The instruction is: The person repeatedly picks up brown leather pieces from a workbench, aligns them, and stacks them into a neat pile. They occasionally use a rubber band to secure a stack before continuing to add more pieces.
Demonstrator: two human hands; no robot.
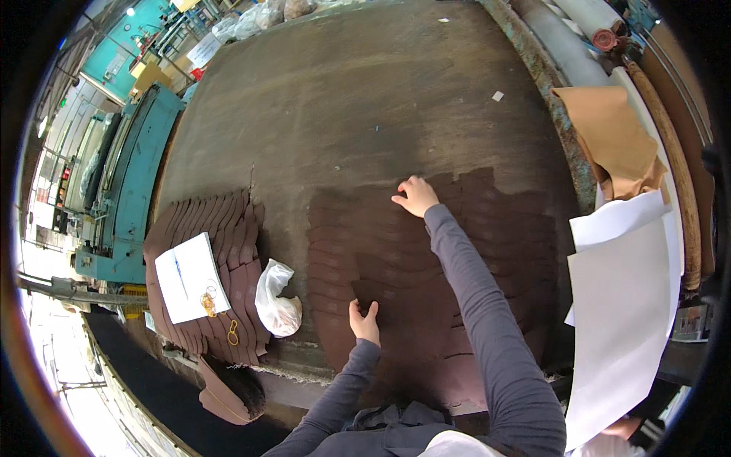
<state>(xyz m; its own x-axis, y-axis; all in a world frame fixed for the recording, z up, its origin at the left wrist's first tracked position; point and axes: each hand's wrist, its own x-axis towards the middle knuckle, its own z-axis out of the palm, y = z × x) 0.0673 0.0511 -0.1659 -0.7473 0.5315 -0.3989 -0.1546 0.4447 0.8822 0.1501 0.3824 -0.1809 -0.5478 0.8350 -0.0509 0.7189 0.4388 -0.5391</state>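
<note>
Brown cut cloth [411,320] lies on the dark table [335,99] directly before the person, its wavy-edged pieces overlapping in rows; the long edges run mostly left to right, across the body, while the rows step away toward the far side of the table. One darker piece [403,285] lies on top beside the left hand [365,323], its long axis also roughly crosswise, a pointed corner facing left. The left hand's thumb and forefinger are spread, with a gap between them — whether the fingertips touch the cloth I cannot tell. The right hand [417,197], reaching farther out, is at the cloth's far edge, fingers curled and thumb apart, pinching nothing that shows. To the left, a brown stack [205,217] has its wavy edges running nearer to lengthwise, away from the person; a white pad [179,274] rests on it — and a white plastic bag [278,308] sits between stack and cloth
</note>
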